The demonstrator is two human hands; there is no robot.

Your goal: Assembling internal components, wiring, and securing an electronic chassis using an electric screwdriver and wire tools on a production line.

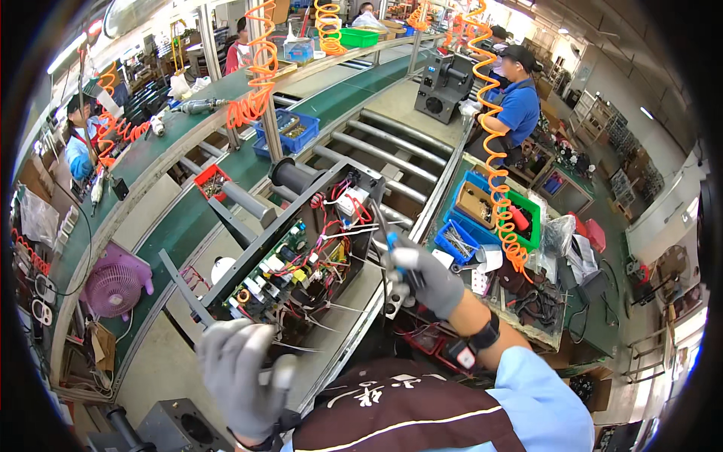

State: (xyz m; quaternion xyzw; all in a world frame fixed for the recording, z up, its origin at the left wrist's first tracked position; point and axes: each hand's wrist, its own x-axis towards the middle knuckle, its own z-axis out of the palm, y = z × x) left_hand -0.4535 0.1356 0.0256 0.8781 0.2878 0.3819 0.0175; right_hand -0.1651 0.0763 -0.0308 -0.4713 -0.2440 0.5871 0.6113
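An open black metal chassis [297,248] lies tilted on the grey workbench, showing a circuit board with red, white and black wires. My right hand [422,275], in a grey glove with a black wrist strap, grips a blue-handled tool at the chassis's right edge. My left hand [241,377], also in a grey glove, rests blurred at the near left corner of the chassis; whether it holds anything is unclear.
Steel rollers [392,151] run behind the chassis, beside a green conveyor belt [188,218]. Blue and green parts bins [482,218] and an orange coiled hose [497,181] stand to the right. A purple fan [113,286] sits at left. Other workers stand at the far benches.
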